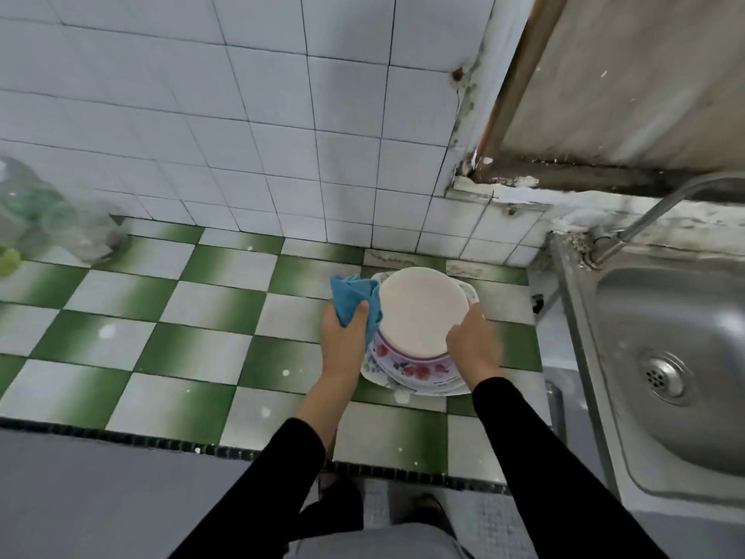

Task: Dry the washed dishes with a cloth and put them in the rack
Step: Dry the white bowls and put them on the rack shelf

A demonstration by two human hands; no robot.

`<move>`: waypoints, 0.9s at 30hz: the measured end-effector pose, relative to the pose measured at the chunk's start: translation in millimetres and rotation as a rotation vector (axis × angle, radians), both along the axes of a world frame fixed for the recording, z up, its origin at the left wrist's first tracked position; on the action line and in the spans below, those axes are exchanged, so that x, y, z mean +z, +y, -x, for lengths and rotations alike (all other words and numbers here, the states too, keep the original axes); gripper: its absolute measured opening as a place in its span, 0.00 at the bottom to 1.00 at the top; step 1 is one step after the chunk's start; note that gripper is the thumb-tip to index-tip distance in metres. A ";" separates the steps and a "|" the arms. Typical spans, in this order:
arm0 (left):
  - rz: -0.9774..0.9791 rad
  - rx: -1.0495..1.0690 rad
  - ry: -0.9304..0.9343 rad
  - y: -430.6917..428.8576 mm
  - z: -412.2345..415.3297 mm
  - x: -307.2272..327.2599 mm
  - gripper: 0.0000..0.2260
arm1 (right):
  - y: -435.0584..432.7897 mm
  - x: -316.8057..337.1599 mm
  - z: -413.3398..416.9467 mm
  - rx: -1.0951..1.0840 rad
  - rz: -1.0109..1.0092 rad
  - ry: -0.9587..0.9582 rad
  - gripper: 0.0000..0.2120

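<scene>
Where the counter starts, far left: clear plastic bags (48, 219) slump against the white wall tiles (242, 115), apart from the work.
Counter: green-and-white checked tiles (161, 316) carry the dishes, which stand toward the right end, near the sink.
Left hand: the left hand (344, 332) clutches a bunched blue cloth (350, 298), thumb across it, and sets the cloth against the left rim of the top plate.
Top plate: a white plate (419, 308) sits on the stack between the two hands, its broad face turned up toward the camera. Whether it lies flat or is tipped on its near edge cannot be told.
Axis: being round, the plate has no long axis. Its far rim points to the wall and its near rim to the person.
Stack: flower-patterned plates (415, 371) lie flat beneath it on the counter, the lowest one widest.
Right hand: the right hand (473, 342), somewhat blurred, curls its fingers over the plate's near right rim and holds it.
Handling: by its look this is glazed ware, stiff, breakable, probably slick while wet, and light enough for one hand. It is best taken by the rim at opposite sides, with cloth under the fingers for grip.
Sink: a steel sink (572, 316) with its tap (653, 213) fills the right edge.
Rack: no rack is in view.
</scene>
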State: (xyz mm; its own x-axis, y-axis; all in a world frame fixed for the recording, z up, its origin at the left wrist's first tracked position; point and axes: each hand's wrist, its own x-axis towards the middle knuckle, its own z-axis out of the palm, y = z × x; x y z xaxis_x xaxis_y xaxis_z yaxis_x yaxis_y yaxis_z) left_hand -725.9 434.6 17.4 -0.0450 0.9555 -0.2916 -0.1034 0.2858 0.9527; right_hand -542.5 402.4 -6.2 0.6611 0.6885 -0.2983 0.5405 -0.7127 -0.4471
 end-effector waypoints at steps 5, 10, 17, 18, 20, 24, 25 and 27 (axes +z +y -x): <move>-0.023 -0.065 -0.013 7.8 11.1 3.0 0.15 | 5.3 0.7 19.8 0.006 -0.032 -0.130 0.45; -0.020 -0.071 0.003 11.8 17.7 5.6 0.11 | 7.8 -2.9 46.7 0.062 0.008 -0.084 0.71; -0.005 -0.036 0.029 17.5 22.3 2.0 0.14 | 8.8 -16.7 53.5 0.088 0.056 -0.219 0.75; -0.006 -0.033 0.034 18.0 21.7 1.8 0.14 | 10.1 -19.1 53.2 0.084 0.048 -0.230 0.74; -0.008 -0.026 0.041 19.1 19.8 1.7 0.13 | 12.4 -23.1 52.5 0.086 0.025 -0.250 0.70; 0.008 0.007 0.064 20.0 14.4 -0.2 0.12 | 10.5 -28.3 48.7 0.112 -0.061 -0.272 0.60; 0.012 0.010 0.070 20.4 13.3 -0.8 0.13 | 8.8 -28.9 46.9 0.124 -0.078 -0.263 0.58; 0.017 0.010 0.080 22.0 11.1 -2.5 0.13 | 7.1 -29.7 42.9 0.134 -0.098 -0.239 0.57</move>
